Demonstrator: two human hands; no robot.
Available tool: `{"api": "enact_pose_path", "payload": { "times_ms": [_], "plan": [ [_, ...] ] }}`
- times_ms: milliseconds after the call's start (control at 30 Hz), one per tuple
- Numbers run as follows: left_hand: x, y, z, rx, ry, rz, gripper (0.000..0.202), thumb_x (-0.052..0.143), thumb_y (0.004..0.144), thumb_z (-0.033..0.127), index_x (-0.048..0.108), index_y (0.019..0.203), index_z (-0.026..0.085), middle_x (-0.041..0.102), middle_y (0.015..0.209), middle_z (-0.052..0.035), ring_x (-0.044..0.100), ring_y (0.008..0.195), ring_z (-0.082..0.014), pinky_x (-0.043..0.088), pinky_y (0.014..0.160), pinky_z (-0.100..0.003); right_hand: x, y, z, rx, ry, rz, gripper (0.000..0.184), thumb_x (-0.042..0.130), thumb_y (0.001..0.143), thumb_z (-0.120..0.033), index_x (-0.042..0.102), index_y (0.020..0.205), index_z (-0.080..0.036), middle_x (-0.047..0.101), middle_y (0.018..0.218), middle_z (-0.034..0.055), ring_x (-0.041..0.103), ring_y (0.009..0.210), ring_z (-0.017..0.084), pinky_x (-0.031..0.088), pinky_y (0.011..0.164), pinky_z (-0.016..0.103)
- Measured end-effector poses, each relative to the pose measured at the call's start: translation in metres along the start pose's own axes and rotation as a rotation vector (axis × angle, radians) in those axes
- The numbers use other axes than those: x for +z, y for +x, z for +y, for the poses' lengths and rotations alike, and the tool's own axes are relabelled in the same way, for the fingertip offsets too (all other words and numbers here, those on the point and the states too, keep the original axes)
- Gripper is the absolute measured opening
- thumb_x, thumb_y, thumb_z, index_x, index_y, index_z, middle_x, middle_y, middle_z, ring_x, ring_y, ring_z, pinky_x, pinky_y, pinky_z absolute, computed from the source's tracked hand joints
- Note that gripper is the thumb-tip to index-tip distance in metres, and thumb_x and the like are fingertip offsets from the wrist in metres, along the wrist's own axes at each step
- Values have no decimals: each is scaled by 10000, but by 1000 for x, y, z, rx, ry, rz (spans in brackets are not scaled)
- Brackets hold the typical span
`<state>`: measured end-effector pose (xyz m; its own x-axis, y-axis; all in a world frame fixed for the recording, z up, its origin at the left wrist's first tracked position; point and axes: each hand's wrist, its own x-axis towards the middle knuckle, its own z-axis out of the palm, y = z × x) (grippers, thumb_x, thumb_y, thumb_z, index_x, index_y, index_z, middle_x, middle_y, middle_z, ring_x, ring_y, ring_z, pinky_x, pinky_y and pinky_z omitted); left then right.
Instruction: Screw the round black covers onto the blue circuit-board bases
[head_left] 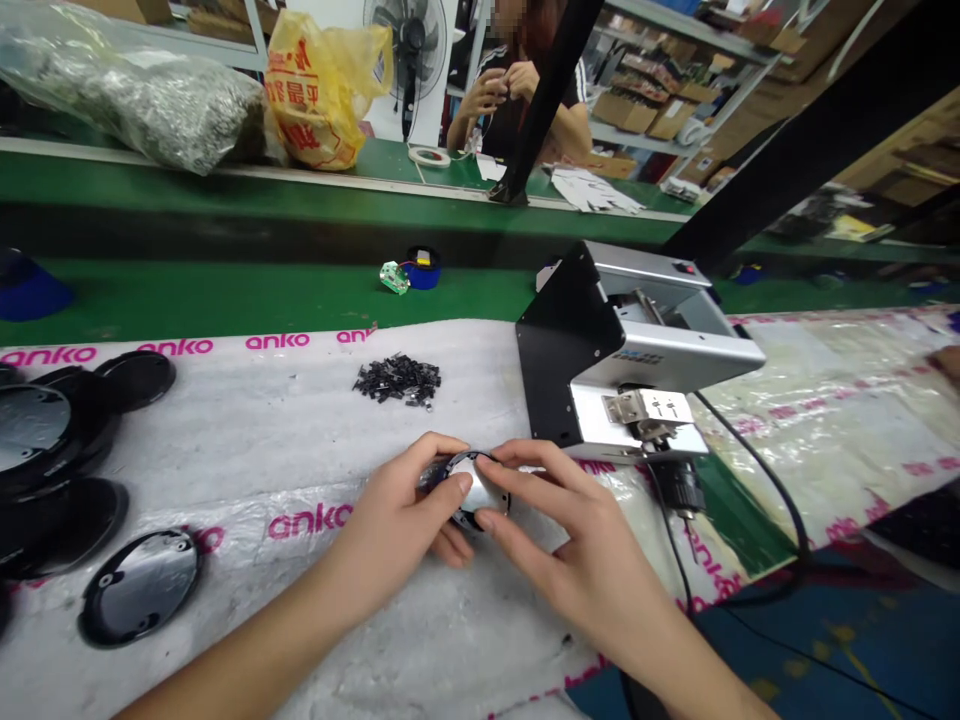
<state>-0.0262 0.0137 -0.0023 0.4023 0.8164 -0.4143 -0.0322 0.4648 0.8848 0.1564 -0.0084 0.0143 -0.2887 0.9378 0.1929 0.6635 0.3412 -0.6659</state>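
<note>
Between both hands is a small round black cover with a shiny grey inner face and a dark rim. My left hand grips its left side, thumb lying on the inner face. My right hand holds the right side with its fingertips at the rim. Whether a smaller part sits under the right fingertips is hidden. Beyond the hands lies a pile of small black plastic pieces on the plastic-wrapped surface. At the left rest a similar loose round cover and a heap of dark round covers.
A silver and black bench machine stands right of my hands, its black cable looping beside it. Behind, a green circuit board is wired to a blue round part. Across the bench, a person handles something small.
</note>
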Motion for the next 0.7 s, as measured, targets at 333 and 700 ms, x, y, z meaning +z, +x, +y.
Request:
{"api": "enact_pose_path", "payload": {
  "times_ms": [333,700],
  "plan": [
    [4,3,3,29,26,52,215,605,904,382,589,1052,226,633,590,52,655,465,-121,550,456,-198,3,2,-5,10,-6,46,250,674,870,-237,707,1117,-213,612,1060,66,643,964,176,562,826,285],
    [-1,7,10,2,-46,-87,210,661,837,288,477,919,228,639,795,50,607,387,-77,474,369,-174,-7,8,-17,-223,-271,33,226,603,914,-300,701,1110,-248,652,1128,105,675,960,255,607,782,393]
  ]
}}
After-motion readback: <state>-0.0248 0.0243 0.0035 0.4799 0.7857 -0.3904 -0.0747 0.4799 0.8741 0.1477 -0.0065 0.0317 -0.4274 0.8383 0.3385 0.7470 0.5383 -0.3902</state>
